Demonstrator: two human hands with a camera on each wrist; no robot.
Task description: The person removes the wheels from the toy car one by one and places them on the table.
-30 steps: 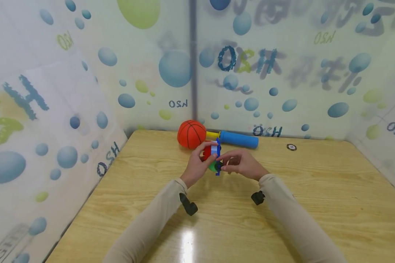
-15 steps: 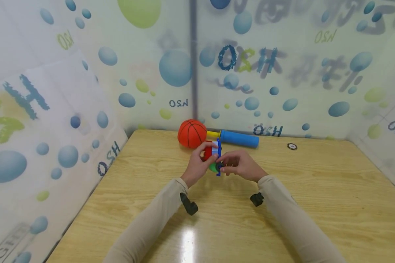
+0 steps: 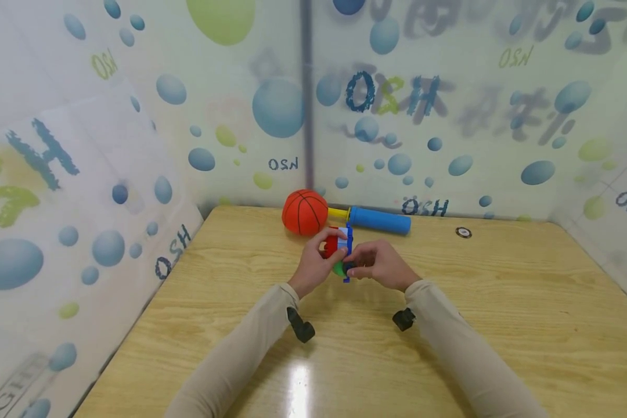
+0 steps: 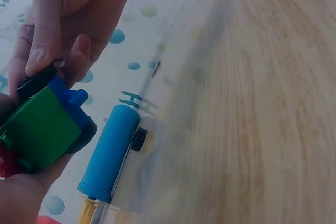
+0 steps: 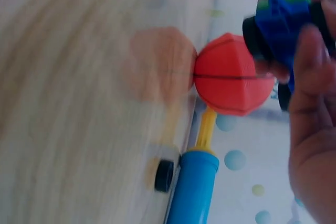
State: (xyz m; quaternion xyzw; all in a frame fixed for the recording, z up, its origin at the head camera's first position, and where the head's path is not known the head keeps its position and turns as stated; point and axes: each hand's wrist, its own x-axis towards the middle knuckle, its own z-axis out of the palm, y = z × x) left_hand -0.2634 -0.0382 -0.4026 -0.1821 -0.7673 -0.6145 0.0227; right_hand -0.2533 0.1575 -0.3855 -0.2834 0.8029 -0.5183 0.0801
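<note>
A toy car (image 3: 350, 239) with a blue chassis, black wheels and red, white and green block parts is held up above the table. My left hand (image 3: 312, 262) grips its body from the left, thumb and fingers over the blocks. From the right, my right hand (image 3: 384, 265) pinches a black wheel (image 4: 35, 83) between thumb and fingers. The left wrist view shows the green block (image 4: 47, 127) facing the camera. In the right wrist view, the blue underside (image 5: 286, 22) and another wheel (image 5: 257, 38) show. Fingers hide part of the car.
Behind the hands, a red basketball-patterned ball (image 3: 304, 213) lies on the wooden table (image 3: 501, 302). Beside it is a blue pump (image 3: 380, 221) with a yellow end. A small black round disc (image 3: 463, 232) lies farther right. Printed curtains enclose the table's back and sides.
The toy car has dropped and turned slightly in my hands. My right hand has shifted a little left, its fingers now closer around the wheel.
</note>
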